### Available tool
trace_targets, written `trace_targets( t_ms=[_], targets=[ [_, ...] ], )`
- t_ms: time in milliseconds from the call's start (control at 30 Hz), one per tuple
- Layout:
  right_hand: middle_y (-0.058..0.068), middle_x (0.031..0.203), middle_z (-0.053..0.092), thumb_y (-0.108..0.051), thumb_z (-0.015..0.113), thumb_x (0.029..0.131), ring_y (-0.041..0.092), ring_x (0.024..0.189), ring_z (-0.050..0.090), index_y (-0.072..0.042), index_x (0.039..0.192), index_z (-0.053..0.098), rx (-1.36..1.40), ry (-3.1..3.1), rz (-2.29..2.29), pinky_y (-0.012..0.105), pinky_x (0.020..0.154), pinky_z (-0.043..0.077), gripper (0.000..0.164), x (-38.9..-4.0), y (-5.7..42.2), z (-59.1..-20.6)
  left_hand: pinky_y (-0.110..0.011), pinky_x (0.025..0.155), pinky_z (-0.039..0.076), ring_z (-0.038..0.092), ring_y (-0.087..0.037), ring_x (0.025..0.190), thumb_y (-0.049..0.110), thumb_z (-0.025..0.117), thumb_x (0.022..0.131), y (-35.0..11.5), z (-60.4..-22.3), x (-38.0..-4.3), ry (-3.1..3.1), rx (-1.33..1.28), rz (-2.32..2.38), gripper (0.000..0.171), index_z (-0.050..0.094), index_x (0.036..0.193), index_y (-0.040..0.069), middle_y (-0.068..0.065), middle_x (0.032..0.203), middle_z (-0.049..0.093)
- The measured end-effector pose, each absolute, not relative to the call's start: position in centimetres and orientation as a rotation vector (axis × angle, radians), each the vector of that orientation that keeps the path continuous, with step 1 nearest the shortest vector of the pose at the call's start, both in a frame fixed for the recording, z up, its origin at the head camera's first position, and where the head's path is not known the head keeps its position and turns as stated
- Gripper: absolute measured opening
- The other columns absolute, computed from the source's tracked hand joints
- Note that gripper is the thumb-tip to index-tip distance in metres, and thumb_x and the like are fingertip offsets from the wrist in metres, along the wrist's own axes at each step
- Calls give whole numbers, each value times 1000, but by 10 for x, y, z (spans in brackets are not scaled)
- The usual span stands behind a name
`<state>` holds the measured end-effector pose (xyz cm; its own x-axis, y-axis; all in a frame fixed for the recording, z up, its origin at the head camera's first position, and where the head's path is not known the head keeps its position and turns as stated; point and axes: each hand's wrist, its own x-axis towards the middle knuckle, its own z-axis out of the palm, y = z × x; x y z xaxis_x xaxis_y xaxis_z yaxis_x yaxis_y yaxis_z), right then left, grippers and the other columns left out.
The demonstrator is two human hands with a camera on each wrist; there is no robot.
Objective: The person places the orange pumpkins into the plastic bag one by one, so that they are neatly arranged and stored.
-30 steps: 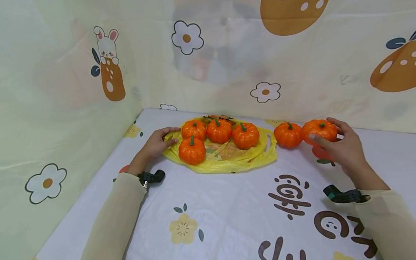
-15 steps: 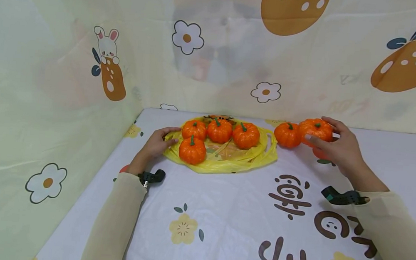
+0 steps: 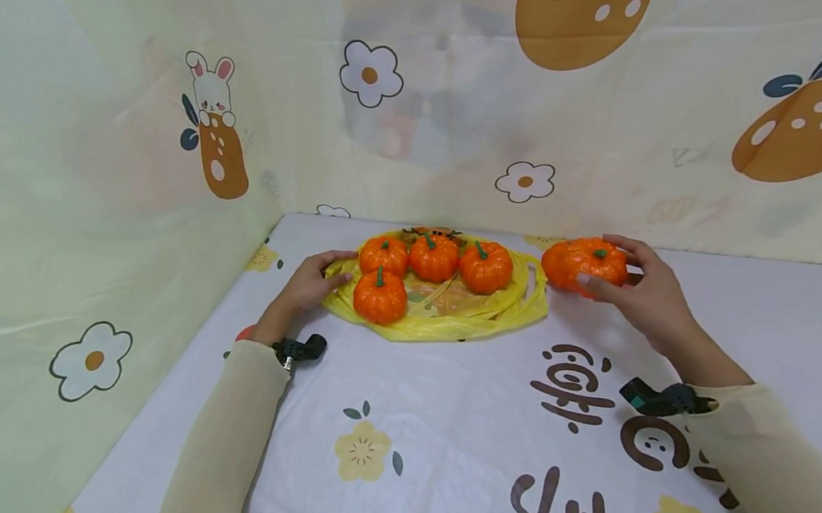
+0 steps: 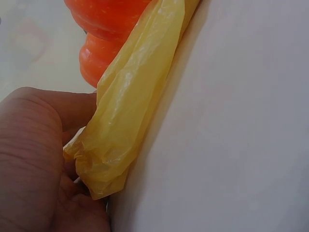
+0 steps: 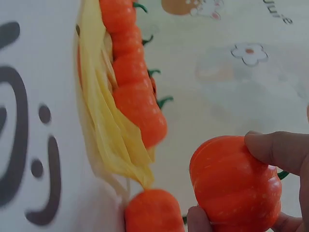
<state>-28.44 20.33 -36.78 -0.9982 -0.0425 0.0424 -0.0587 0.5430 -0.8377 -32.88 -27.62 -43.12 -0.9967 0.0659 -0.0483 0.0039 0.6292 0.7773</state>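
Note:
My right hand (image 3: 655, 301) holds a small orange toy pumpkin (image 5: 231, 183) between thumb and fingers. In the head view that pumpkin overlaps a second loose pumpkin (image 3: 556, 264) at the right end of a yellow plastic bag (image 3: 404, 333); the right wrist view shows a gap between the two. Several more pumpkins (image 3: 380, 299) with green stems sit on the flattened bag, three along the back and one at front left. At the bag's left end, my left hand (image 3: 309, 286) pinches its crumpled edge (image 4: 108, 164), some fingers hidden behind the plastic.
A white printed cloth (image 3: 454, 426) covers the table. Pale patterned curtains (image 3: 438, 127) hang right behind the table and along its left side. A black camera strap (image 3: 668, 398) sits on the right wrist, another on the left.
My right hand has carried its pumpkin leftward, from beside the loose pumpkin to partly in front of it in the head view. The left hand and the bag have stayed put.

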Motion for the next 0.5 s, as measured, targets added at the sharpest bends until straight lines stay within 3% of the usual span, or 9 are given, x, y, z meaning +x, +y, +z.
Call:
trace_targets(
  t_ms=[133, 400, 500],
  targets=[
    [25, 151, 33, -35, 71, 90, 42, 124, 42, -17, 155, 28, 137, -2782, 1469, 8, 71, 45, 79, -280, 193, -369, -46, 122, 26, 36, -26, 145, 23, 62, 97, -277, -431, -328, 2769, 69, 1329, 43, 56, 139, 21, -5, 151, 47],
    [23, 149, 35, -37, 72, 89, 42, 125, 42, -17, 154, 30, 192, -2819, 1462, 23, 81, 52, 81, -273, 183, -372, -47, 122, 25, 36, -27, 145, 24, 61, 97, -278, -433, -330, 2780, 76, 1310, 42, 57, 139, 22, -5, 151, 47],
    [24, 149, 36, -40, 72, 88, 44, 125, 43, -16, 154, 29, 192, -2834, 1433, 34, 86, 55, 83, -271, 180, -373, -47, 122, 25, 37, -27, 144, 23, 62, 96, -278, -433, -330, 2785, 88, 1311, 42, 57, 138, 22, -5, 151, 48]
  ],
)
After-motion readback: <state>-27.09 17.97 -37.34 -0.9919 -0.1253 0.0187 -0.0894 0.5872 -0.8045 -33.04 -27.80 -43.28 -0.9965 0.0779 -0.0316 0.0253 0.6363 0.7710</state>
